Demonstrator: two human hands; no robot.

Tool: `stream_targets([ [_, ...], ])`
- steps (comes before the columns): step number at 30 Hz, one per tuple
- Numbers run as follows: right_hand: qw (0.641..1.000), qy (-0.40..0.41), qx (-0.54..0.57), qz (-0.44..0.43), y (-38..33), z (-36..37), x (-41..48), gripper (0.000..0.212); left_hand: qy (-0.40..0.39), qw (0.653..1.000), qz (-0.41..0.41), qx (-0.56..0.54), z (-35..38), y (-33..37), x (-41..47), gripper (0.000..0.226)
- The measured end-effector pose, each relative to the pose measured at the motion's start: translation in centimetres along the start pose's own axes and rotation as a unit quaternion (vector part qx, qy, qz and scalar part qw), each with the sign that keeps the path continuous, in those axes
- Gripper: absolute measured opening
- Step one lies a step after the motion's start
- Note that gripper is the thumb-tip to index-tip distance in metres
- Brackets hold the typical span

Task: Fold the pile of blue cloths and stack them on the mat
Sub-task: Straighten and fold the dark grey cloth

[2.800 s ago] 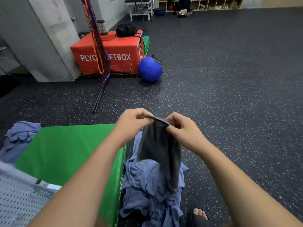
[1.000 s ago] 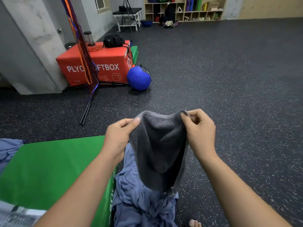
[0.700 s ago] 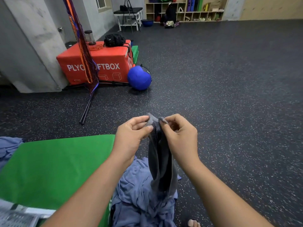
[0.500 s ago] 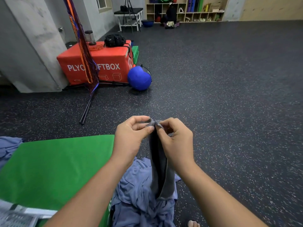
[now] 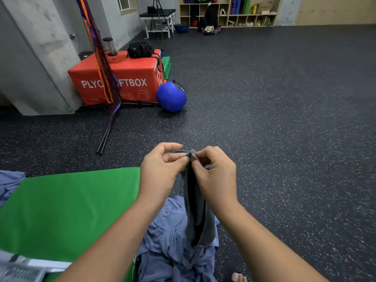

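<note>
Now cloth (image 5: 197, 216) being pinched at top edge by left hand (image 5: 160, 171) and right hand (image 5: 215, 178); long axis hanging straight down, just right of mat (image 5: 67, 206), where pile (image 5: 173, 241) is lying; left hand nearer mat.

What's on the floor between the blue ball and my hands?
Nothing: the head view shows bare speckled floor from the blue ball down to the left hand and right hand, which pinch a grey cloth.
</note>
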State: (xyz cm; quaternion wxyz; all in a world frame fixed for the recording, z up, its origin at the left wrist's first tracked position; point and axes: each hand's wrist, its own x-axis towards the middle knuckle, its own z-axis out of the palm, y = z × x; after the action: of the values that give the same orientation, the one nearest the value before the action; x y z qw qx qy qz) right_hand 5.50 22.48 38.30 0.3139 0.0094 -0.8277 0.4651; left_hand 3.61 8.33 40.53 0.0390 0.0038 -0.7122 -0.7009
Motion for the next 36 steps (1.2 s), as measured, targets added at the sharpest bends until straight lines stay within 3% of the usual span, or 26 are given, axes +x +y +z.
stream_targets([
  [9,0.998,-0.011,-0.063,-0.018,0.2,0.5,-0.3,0.01,0.016,0.994,0.056,0.09,0.2,1.0,-0.8,0.027],
  [17,0.992,-0.043,-0.111,-0.036,-0.2,0.4,-0.3,0.003,0.022,0.994,0.057,0.087,0.5,0.6,-0.9,0.027],
  [22,0.985,-0.141,-0.084,-0.051,-0.6,0.6,-1.0,0.033,0.028,0.997,0.053,0.05,0.0,0.8,-0.5,0.028],
  [26,0.987,-0.158,-0.014,-0.034,-0.8,0.4,-0.7,0.048,0.033,0.994,0.085,0.067,-0.6,0.8,0.1,0.026],
  [32,0.993,-0.114,0.022,-0.005,0.5,-0.6,0.8,0.036,0.027,0.99,0.12,0.07,-1.5,1.4,1.1,0.03],
  [36,0.981,-0.192,-0.02,0.028,1.8,-2.2,2.2,0.075,-0.024,0.987,0.137,0.08,-2.3,2.0,1.1,0.029],
])
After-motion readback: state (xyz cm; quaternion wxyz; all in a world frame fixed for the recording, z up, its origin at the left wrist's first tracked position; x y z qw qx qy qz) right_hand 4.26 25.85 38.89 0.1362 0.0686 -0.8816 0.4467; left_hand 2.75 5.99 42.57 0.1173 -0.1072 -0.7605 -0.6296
